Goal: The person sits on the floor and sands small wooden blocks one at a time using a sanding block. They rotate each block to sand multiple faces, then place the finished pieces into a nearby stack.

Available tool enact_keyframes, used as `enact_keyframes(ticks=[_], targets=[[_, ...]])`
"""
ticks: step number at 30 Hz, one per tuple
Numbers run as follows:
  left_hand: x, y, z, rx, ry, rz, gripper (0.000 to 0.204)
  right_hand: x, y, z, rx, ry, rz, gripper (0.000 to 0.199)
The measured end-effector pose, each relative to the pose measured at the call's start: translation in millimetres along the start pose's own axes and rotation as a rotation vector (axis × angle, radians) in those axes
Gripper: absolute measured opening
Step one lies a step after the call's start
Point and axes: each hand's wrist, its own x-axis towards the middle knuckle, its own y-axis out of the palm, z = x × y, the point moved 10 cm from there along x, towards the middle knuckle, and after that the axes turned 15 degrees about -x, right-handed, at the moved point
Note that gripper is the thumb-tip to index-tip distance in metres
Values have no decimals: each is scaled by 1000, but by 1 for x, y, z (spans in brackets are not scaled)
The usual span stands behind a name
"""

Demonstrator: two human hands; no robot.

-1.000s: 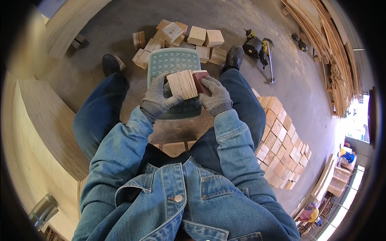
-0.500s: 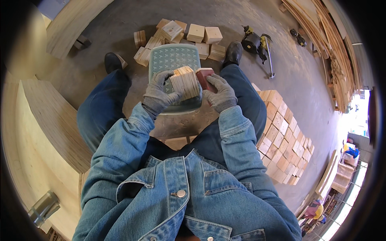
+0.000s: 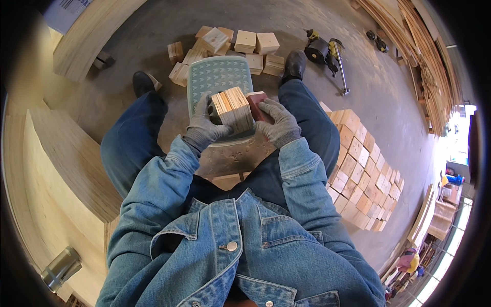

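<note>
Between my knees stands a pale green plastic stool (image 3: 220,71) with a raised pattern on its top. Over its near part, my left hand (image 3: 207,125), in a grey knit glove, grips a layered plywood block (image 3: 234,110) from the left side. My right hand (image 3: 279,123), gloved alike, is closed around a dark red sanding block (image 3: 258,106). The red block's left side lies against or very close to the wooden block's right side; I cannot tell if they touch.
Loose wooden blocks (image 3: 245,42) lie beyond the stool. Many more are stacked in a pile (image 3: 365,174) right of my leg. Power tools (image 3: 327,53) lie on the floor at the far right, near long boards (image 3: 422,66). Thick plywood (image 3: 71,158) stands on my left.
The wooden block has been turned in my left hand, showing another layered face and a smoother side. The red sanding block has shifted slightly left with my right hand.
</note>
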Motion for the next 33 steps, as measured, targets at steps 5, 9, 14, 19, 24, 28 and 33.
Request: enact_keyframes(ticks=[5, 9, 14, 19, 24, 28, 33], targets=[[4, 12, 6, -90, -170, 84, 118, 0, -3, 3, -100, -1, 20, 67], [5, 13, -5, -87, -73, 107, 112, 2, -3, 4, -105, -10, 9, 67], [6, 22, -40, 161, 181, 111, 108, 4, -7, 5, -45, -4, -57, 68], [13, 12, -30, 272, 350, 58, 105, 11, -7, 7, 8, -20, -100, 66], [18, 10, -26, 320, 430, 19, 107, 13, -11, 10, 4, 0, -143, 65], [24, 4, -18, 424, 411, -10, 96, 17, -10, 12, 34, 24, -148, 65], [53, 10, 52, -953, -263, -64, 64, 26, 5, 10, 15, 56, -94, 64]])
